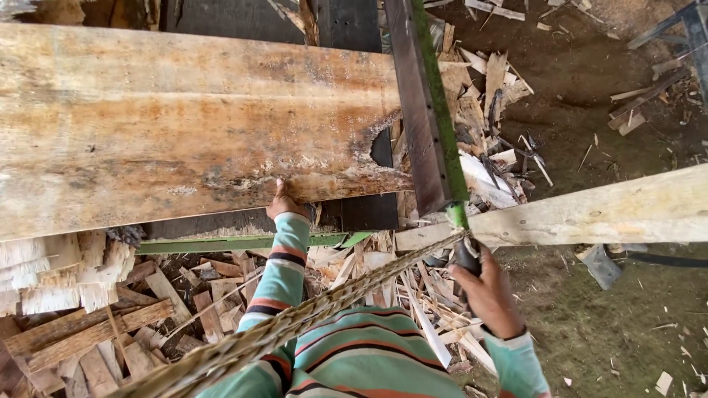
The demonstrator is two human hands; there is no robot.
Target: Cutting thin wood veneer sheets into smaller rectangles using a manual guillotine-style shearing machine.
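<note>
We are looking down on a broad, rough-sawn wooden slab (184, 125) that lies flat across the upper left of the view, its near edge ragged and darkened, with a rotted notch at its right end. Our left hand (284, 203) presses against that near edge, the thumb pointing up onto the face; the fingers are tucked under or behind the wood, so we cannot tell whether they curl beneath it or only push. Our right hand (487, 291) is closed around a dark handle (467, 256) at the lower end of a long green-edged metal bar (428, 110) that slants up and away past the slab's right end.

A slab this wide and thick will be heavy and stiff, and it should not flex. The surface is coarse and splintery, so it grips well but bites bare skin. The crumbling corner by the notch is a poor hold. Sound wood further left along the edge is better, probably with both palms under it.

A plaited rope (295, 324) runs from the handle down across our striped sleeve. A pale plank (590, 214) lies to the right, and offcuts and wood chips (147, 309) litter the floor below.
</note>
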